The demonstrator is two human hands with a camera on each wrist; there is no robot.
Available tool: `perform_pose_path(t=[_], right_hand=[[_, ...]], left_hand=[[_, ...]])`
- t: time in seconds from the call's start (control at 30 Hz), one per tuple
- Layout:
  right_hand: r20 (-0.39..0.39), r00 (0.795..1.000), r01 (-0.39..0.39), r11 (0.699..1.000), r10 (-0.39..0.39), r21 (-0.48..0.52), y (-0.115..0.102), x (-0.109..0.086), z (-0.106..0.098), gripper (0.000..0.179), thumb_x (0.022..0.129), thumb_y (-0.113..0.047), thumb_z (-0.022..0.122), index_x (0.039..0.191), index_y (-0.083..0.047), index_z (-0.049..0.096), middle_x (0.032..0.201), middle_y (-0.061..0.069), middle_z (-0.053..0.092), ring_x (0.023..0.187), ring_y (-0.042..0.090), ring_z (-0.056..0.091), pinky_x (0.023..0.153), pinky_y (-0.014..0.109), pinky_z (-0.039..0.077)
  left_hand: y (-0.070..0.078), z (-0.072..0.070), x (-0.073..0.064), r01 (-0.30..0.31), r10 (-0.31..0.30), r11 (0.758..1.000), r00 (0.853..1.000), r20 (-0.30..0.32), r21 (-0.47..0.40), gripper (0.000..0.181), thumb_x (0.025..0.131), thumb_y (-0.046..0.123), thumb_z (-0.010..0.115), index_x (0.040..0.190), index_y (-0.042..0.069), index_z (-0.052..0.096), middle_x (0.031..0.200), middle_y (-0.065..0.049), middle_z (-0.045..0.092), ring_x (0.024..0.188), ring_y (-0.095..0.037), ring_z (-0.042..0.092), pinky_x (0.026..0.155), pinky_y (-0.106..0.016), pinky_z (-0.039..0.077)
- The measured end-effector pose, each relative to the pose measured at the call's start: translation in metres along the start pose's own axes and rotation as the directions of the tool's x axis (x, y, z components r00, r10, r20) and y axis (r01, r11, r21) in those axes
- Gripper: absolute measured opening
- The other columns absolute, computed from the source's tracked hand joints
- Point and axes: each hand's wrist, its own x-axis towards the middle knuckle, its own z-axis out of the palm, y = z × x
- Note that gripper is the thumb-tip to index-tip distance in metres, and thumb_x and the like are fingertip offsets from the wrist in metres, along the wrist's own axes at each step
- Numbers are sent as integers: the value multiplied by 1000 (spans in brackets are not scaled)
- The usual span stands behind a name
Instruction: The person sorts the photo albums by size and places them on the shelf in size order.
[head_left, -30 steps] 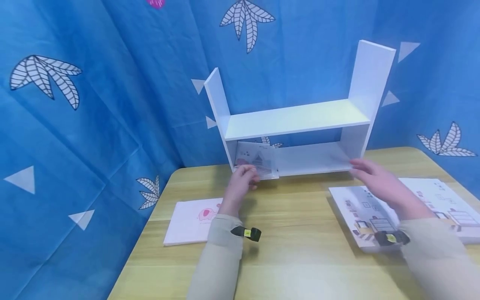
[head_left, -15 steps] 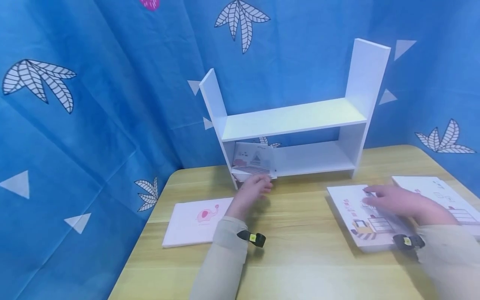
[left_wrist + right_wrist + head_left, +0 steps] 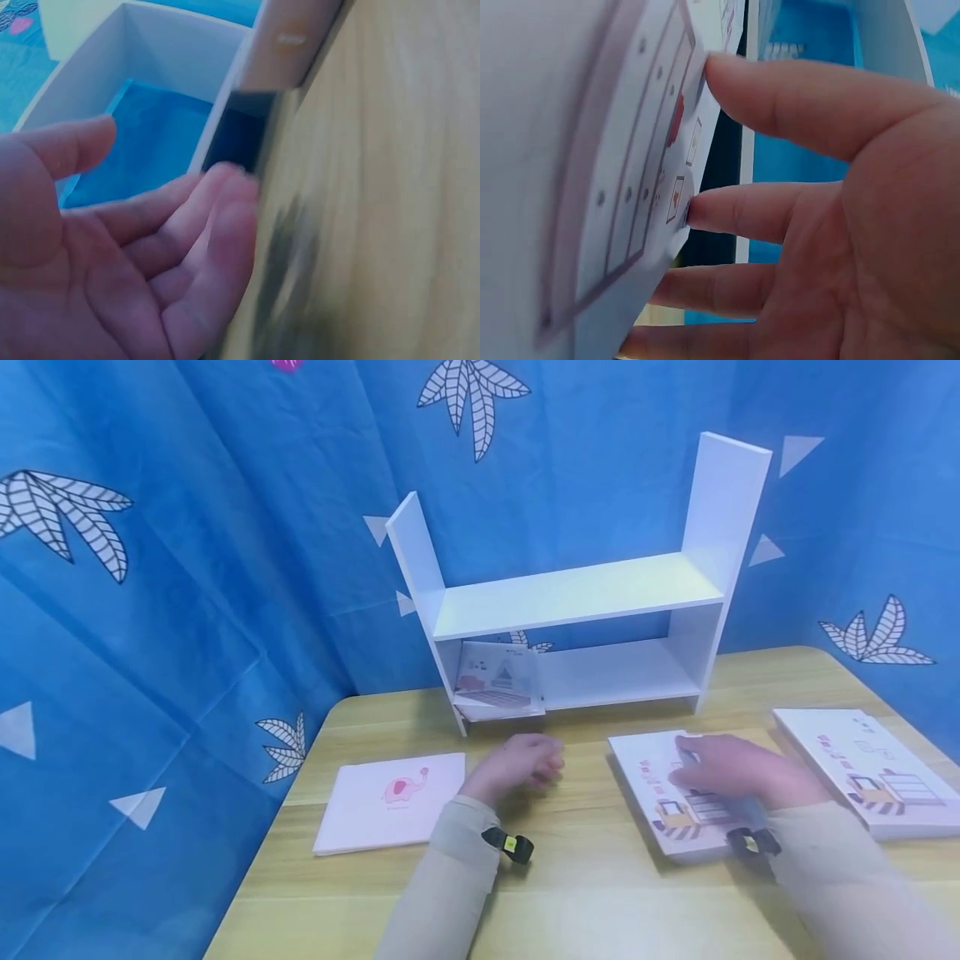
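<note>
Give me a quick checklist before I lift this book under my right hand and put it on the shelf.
1. Right hand on the book: ok, fingers lie on its cover.
2. Firm grip on the book: cannot tell, fingers look mostly straight in the right wrist view.
3. Left hand free: ok, it holds nothing.
4. Room on the lower board of the shelf: ok, one book leans at its left end, the rest is bare.
5. Other books out of the path: ok, the elephant book and the far right book lie aside.

Nothing readable anywhere tbh. The books (image 3: 686,797) only show drawings, and the print on the one in the shelf (image 3: 498,681) is too small.
</note>
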Motion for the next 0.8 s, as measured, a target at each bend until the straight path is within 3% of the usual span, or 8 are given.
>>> perform_pose_path(t=[0.13, 0.23, 0.4, 0.57, 0.63, 0.67, 0.73, 0.8], right_hand=[[5, 1000, 27, 1000, -27, 14, -19, 13, 9, 76, 97, -43, 62, 148, 9, 41, 144, 35, 46, 128, 56, 45, 105, 68, 37], [-4, 999, 45, 999, -45, 23, -31, 22, 16, 75, 97, -44, 63, 148, 8, 42, 146, 33, 45, 132, 54, 43, 107, 67, 35], [-27, 996, 83, 995, -82, 53, -39, 31, 21, 69, 99, -46, 60, 146, 3, 49, 146, 27, 50, 134, 51, 43, 108, 65, 35], [-51, 995, 95, 971, -86, 219, -22, 32, 12, 63, 103, -47, 52, 145, 0, 52, 145, 24, 52, 133, 49, 46, 107, 67, 36], [-49, 997, 78, 922, -64, 379, -9, 32, 8, 63, 104, -46, 51, 146, 1, 49, 144, 26, 51, 131, 48, 49, 104, 62, 42], [-45, 998, 65, 881, -49, 469, -2, 32, 8, 63, 105, -45, 50, 147, 2, 47, 146, 26, 50, 131, 47, 49, 102, 59, 45], [-27, 999, 38, 761, -27, 647, 12, 33, 9, 62, 107, -41, 48, 149, 4, 42, 148, 29, 46, 131, 45, 50, 98, 52, 52], [-5, 1000, 15, 617, -19, 787, 24, 35, 12, 63, 108, -39, 45, 151, 7, 35, 151, 31, 40, 133, 45, 48, 95, 45, 54]], left_hand=[[0, 10, 2, -7, 6, 1000, 996, 90, 10, 48, 102, 42, 58, 124, 0, 66, 99, -12, 72, 88, -26, 71, 75, -37, 61], [0, 17, 3, -2, -5, 999, 993, 121, 51, 41, 101, 41, 59, 113, 3, 69, 95, -12, 72, 85, -25, 70, 72, -37, 61], [-2, 22, 2, 35, -48, 991, 994, 102, 126, 35, 100, 44, 60, 99, 11, 70, 89, -8, 71, 80, -24, 69, 70, -36, 60], [-1, 25, 3, 36, -47, 987, 996, 71, 157, 36, 100, 46, 59, 108, 13, 69, 90, -5, 70, 81, -22, 68, 71, -36, 58], [0, 26, 4, 27, -38, 984, 998, 57, 177, 38, 100, 48, 58, 115, 15, 68, 90, -3, 70, 81, -20, 68, 72, -35, 58], [0, 28, 4, 24, -34, 983, 998, 49, 184, 39, 100, 49, 58, 118, 16, 68, 91, -2, 70, 82, -20, 68, 72, -35, 57], [1, 30, 4, 26, -33, 982, 999, 33, 185, 42, 99, 49, 58, 124, 16, 67, 92, -1, 69, 82, -19, 67, 73, -36, 56], [3, 32, 4, 30, -34, 983, 999, 19, 183, 46, 99, 50, 59, 130, 17, 65, 94, 1, 69, 84, -19, 67, 76, -36, 56]])
